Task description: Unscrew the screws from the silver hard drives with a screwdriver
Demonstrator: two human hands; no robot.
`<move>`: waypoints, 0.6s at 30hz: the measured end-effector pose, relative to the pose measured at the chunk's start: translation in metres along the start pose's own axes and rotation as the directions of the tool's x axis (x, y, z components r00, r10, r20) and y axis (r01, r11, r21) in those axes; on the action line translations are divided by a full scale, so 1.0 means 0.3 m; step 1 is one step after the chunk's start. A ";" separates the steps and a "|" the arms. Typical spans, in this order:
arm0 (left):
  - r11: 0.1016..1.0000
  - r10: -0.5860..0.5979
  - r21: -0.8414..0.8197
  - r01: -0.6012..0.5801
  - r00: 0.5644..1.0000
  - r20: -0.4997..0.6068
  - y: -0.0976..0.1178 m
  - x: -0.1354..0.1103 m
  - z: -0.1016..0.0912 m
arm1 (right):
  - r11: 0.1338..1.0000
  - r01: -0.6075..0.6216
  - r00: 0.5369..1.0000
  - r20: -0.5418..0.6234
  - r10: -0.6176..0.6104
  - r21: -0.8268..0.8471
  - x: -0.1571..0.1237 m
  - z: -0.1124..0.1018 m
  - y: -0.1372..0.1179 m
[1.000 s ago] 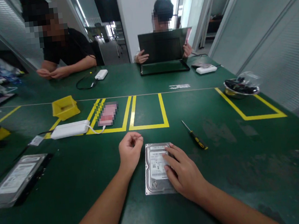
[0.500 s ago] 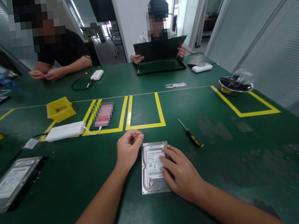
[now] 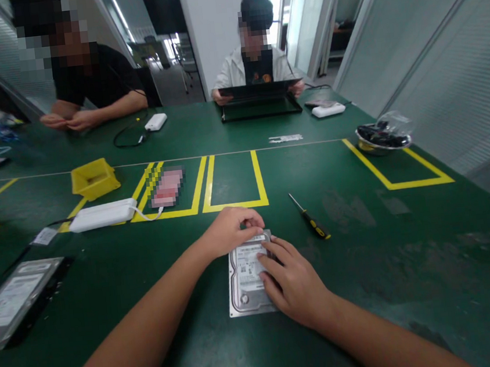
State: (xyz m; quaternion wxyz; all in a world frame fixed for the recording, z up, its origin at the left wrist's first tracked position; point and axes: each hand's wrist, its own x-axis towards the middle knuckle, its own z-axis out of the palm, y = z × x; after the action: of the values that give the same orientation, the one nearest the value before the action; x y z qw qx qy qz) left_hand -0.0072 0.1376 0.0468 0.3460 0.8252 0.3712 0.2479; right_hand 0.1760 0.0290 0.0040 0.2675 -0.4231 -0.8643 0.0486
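Observation:
A silver hard drive (image 3: 248, 271) with a white label lies flat on the green table in front of me. My right hand (image 3: 292, 278) holds it from the right side, its fingers bent over the label and the right edge. Over the drive's far end is my left hand (image 3: 236, 229), thumb and fingertips pinched together near the far right corner. Whatever the pinch may hold is too small to make out. To the right of the drive lies a black and yellow screwdriver (image 3: 312, 220), its tip pointing away from me.
At left lies another hard drive (image 3: 16, 298). Beyond are a white power strip (image 3: 102, 215), a phone (image 3: 167, 189) on a cable and a yellow bin (image 3: 95, 179). A bowl of dark parts (image 3: 382, 136) stands far right. Two people sit opposite, one holding a dark panel (image 3: 261, 91).
My left hand has moved right, from beside the drive's far left corner to over its far edge. My right hand stays on the drive. The person opposite has lowered the dark panel.

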 end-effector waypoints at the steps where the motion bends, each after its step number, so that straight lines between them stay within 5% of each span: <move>1: 1.000 -0.003 -0.009 0.003 1.000 0.028 -0.008 0.016 0.001 | 1.000 -0.004 1.000 0.003 0.004 -0.002 -0.001 -0.001 0.001; 9: 0.970 -0.061 -0.214 0.117 0.965 0.253 -0.069 0.115 0.003 | 1.000 -0.002 1.000 0.008 0.002 -0.020 -0.002 -0.002 0.007; 18: 0.958 -0.050 -0.238 0.161 0.910 0.413 -0.111 0.178 0.010 | 0.999 0.031 0.999 0.015 -0.030 -0.041 0.003 -0.009 0.013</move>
State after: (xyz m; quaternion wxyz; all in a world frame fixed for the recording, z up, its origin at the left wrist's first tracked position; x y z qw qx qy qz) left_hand 0.0122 0.1944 0.0280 0.5358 0.7829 0.2996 0.1015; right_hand 0.1797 0.0318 0.0054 0.2533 -0.4149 -0.8734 0.0295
